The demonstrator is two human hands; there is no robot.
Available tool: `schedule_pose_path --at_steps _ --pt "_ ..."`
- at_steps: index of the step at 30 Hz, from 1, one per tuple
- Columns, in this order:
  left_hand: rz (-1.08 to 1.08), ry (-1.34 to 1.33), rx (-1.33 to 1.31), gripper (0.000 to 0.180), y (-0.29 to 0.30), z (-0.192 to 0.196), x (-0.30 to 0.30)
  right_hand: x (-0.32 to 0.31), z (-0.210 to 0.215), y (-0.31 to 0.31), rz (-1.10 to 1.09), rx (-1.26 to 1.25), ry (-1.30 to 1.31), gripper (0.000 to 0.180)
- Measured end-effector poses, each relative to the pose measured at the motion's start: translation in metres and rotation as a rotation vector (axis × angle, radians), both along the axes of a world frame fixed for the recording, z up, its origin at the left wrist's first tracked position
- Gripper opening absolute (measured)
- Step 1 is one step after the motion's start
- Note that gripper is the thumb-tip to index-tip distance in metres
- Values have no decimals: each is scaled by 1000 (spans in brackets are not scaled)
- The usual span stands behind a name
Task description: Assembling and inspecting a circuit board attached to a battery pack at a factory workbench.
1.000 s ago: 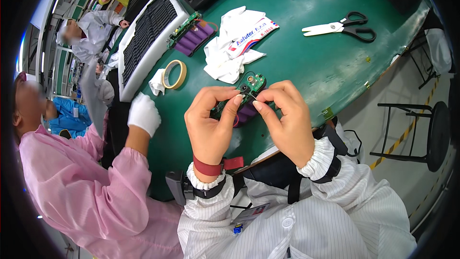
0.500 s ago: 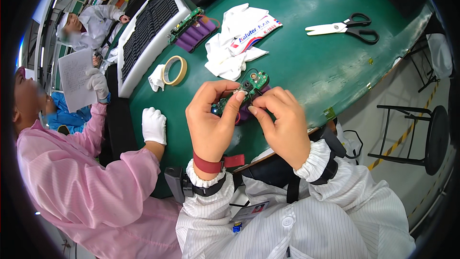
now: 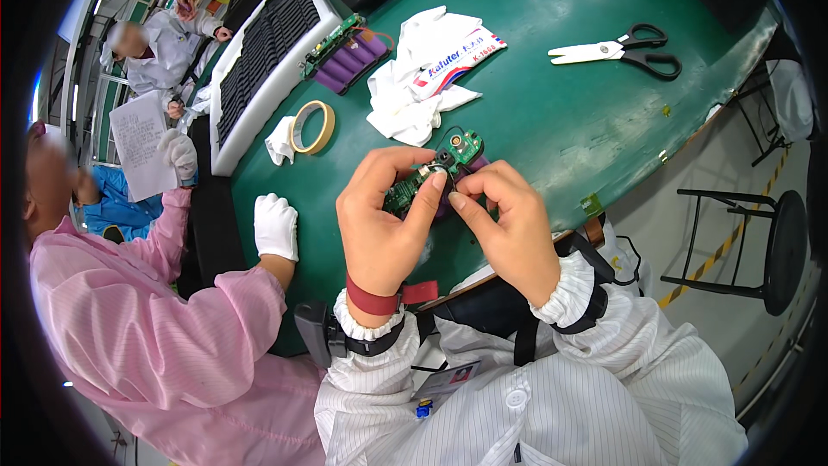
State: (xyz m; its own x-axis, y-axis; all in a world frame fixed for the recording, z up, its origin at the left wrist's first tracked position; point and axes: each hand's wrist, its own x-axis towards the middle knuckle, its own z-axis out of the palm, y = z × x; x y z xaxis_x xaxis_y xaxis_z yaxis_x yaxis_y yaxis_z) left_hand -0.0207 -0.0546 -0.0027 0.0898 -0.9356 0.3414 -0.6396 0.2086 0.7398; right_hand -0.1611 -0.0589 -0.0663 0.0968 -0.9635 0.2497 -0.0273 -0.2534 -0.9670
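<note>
My left hand (image 3: pixel 384 211) is closed around a green circuit board (image 3: pixel 467 147) attached to purple battery cells. Its thumb presses on the board near a small black part, and the fingers cover much of the left end. From the right, my right hand (image 3: pixel 511 229) pinches a thin black wire (image 3: pixel 454 174) between thumb and forefinger, close against the board. The wire's tip is hidden by the fingertips. Only a bit of the purple cells (image 3: pixel 477 164) shows below the board, which is held tilted over the green table (image 3: pixel 535 112).
Beyond my hands lie white cloth gloves (image 3: pixel 401 108) under a printed white tube (image 3: pixel 457 62), a tape roll (image 3: pixel 312 127) and scissors (image 3: pixel 617 52). Another purple battery pack (image 3: pixel 349 65) leans by a white foam tray (image 3: pixel 226 142). At left, a co-worker's gloved hand (image 3: pixel 276 227) rests on the table.
My left thumb and the board have shifted slightly; my right fingers keep their pinch beside it. The co-worker's paper has moved a little to the right.
</note>
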Motion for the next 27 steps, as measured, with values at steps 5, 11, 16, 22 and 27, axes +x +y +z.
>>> schedule_pose_path --at_steps 5,11,16,22,27 --pt "1 -98 -50 18 0 4 -2 2 1 0 -64 -140 80 9" --pt "7 -31 -94 16 1 -2 0 3 10 3 -98 -135 8 13" --pt "-64 21 -91 13 0 1 4 0 11 -3 -123 -149 -1 15" --pt "-39 -12 -104 12 -1 3 3 1 16 -6 -94 -127 -14 8" --pt "8 -4 -91 12 0 3 -7 -4 14 -3 -70 -8 -28 7"
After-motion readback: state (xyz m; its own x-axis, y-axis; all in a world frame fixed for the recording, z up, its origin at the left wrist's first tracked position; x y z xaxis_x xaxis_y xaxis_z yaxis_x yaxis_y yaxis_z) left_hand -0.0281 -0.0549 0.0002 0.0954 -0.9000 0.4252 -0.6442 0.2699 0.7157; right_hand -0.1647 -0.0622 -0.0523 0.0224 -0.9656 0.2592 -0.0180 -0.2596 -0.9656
